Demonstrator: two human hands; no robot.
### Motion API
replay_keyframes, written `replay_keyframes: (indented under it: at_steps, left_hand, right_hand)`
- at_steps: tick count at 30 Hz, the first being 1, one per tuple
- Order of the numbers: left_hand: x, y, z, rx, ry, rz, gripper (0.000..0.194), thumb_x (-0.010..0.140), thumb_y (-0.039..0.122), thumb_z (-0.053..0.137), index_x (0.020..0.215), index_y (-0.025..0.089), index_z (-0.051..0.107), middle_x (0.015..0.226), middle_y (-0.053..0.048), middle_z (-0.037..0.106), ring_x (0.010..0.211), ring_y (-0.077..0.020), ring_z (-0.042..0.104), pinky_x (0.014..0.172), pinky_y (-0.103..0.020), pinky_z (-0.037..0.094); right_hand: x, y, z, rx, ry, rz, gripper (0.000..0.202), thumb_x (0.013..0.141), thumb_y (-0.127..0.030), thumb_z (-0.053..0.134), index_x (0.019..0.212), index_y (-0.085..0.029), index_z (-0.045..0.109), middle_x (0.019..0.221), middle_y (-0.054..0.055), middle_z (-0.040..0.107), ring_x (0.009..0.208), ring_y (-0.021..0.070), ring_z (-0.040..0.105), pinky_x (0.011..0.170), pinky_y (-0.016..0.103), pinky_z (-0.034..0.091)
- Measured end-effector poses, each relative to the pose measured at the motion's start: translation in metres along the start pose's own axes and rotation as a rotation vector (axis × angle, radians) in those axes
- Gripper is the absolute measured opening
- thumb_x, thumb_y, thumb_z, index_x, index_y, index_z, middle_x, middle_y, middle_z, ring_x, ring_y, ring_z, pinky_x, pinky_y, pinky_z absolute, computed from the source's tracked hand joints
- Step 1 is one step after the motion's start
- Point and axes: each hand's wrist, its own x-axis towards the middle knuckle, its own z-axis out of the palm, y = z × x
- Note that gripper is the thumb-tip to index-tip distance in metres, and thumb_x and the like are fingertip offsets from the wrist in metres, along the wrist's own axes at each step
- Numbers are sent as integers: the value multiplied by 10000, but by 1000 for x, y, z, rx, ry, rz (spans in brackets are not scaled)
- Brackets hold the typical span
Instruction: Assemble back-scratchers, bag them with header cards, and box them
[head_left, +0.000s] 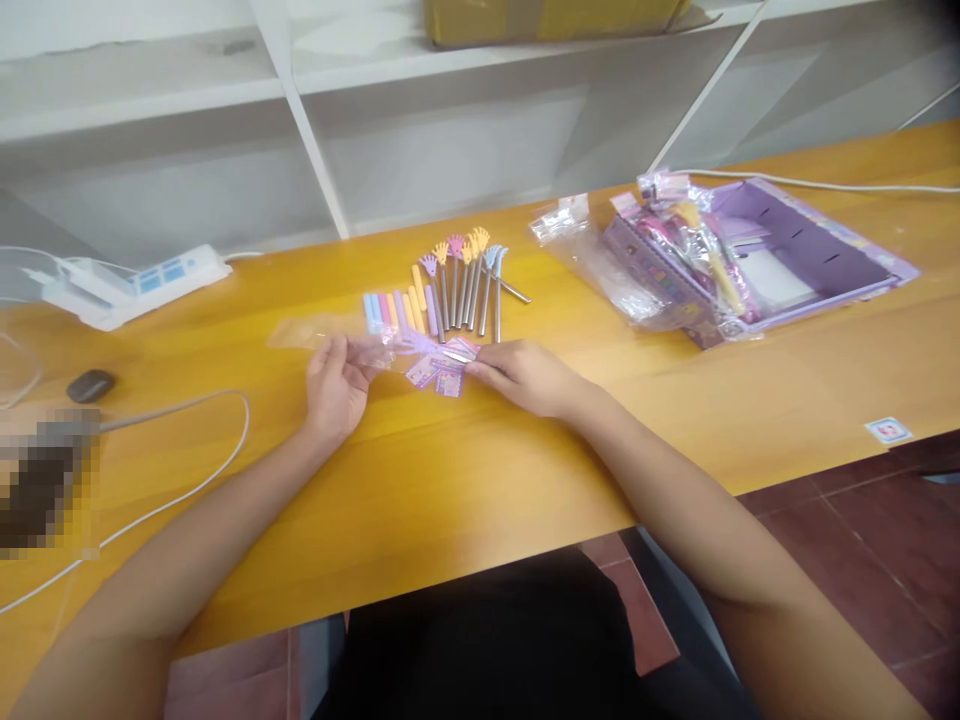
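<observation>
My left hand (337,388) grips a clear plastic bag (322,335) that stretches out to its left. My right hand (529,375) pinches the metal rod of a back scratcher with a purple hand-shaped head (420,343), and that head lies at the bag's opening. Small pink and purple cards (448,378) rest on the table between my hands. Just beyond are several metal rods (471,295) with coloured hand-shaped heads, beside a row of pastel tubes (405,310).
An open purple box (817,245) with packaged items stands at the back right, clear bags (592,260) against its left side. A white power strip (161,280), a black mouse (91,386) and a white cable (244,430) lie to the left.
</observation>
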Motion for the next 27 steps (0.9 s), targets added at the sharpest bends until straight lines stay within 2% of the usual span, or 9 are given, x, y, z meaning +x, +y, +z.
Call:
replay_keyframes:
  at_steps: [3, 5, 7, 9, 11, 13, 18, 23, 27]
  left_hand:
    - [2, 1, -1, -39, 6, 22, 282, 972, 426, 825, 891, 221, 648, 879, -10, 787, 823, -148, 784, 744, -257, 642]
    - [3, 1, -2, -66, 21, 30, 289, 949, 406, 856, 883, 225, 640, 813, 29, 743, 771, -117, 754, 732, -231, 630]
    - [3, 1, -2, -58, 12, 35, 310, 930, 422, 872, 873, 231, 634, 781, 46, 709, 758, -110, 736, 738, -230, 626]
    - [3, 0, -2, -29, -25, 57, 329, 915, 458, 881, 875, 239, 638, 788, 44, 702, 774, -115, 730, 732, -231, 617]
    - [2, -1, -2, -5, -66, 94, 350, 894, 489, 892, 881, 244, 643, 815, 37, 714, 736, -109, 703, 675, -218, 584]
    - [2, -2, -2, 12, -87, 123, 373, 876, 510, 903, 884, 241, 643, 841, 33, 731, 638, -87, 643, 586, -205, 525]
    - [2, -1, -3, 10, -68, 129, 391, 871, 494, 910, 895, 243, 610, 836, 49, 746, 531, -71, 581, 491, -203, 440]
    - [1, 2, 2, -43, -94, 58, 334, 935, 510, 846, 920, 240, 650, 842, 8, 776, 722, -139, 731, 666, -245, 571]
    - [1, 3, 4, -49, -156, -11, 377, 921, 579, 831, 874, 233, 687, 872, -21, 778, 833, -175, 753, 770, -286, 602]
  right_hand:
    - [0, 0, 1, 144, 184, 126, 693, 1122, -735, 319, 785, -179, 559, 744, 54, 598, 685, 156, 509, 691, 305, 365]
    - [0, -1, 2, 339, 242, 231, 735, 1081, -812, 333, 740, -188, 517, 651, 15, 499, 607, 131, 437, 617, 287, 346]
    - [-1, -3, 2, 551, 155, 337, 719, 1056, -833, 388, 750, -195, 520, 574, -30, 394, 517, 107, 341, 512, 267, 285]
    - [-3, -6, 0, 711, -26, 400, 666, 1067, -787, 440, 800, -190, 567, 519, -63, 345, 445, 92, 273, 434, 254, 226]
    - [-6, -10, -3, 812, -185, 397, 624, 1097, -722, 451, 836, -176, 606, 476, -76, 343, 397, 81, 250, 398, 242, 193]
    - [-10, -12, -7, 881, -270, 373, 602, 1119, -676, 450, 845, -168, 621, 463, -73, 367, 372, 70, 253, 386, 229, 173]
    - [-14, -11, -13, 970, -315, 406, 576, 1122, -637, 489, 835, -156, 624, 477, -68, 398, 362, 54, 262, 365, 210, 142]
    - [-12, -8, -10, 975, -386, 335, 593, 1134, -612, 487, 842, -122, 649, 454, -68, 407, 343, 47, 283, 357, 190, 184]
    - [-9, -8, 0, 907, -409, 312, 609, 1132, -626, 486, 833, -123, 654, 470, -69, 412, 362, 47, 317, 364, 178, 244]
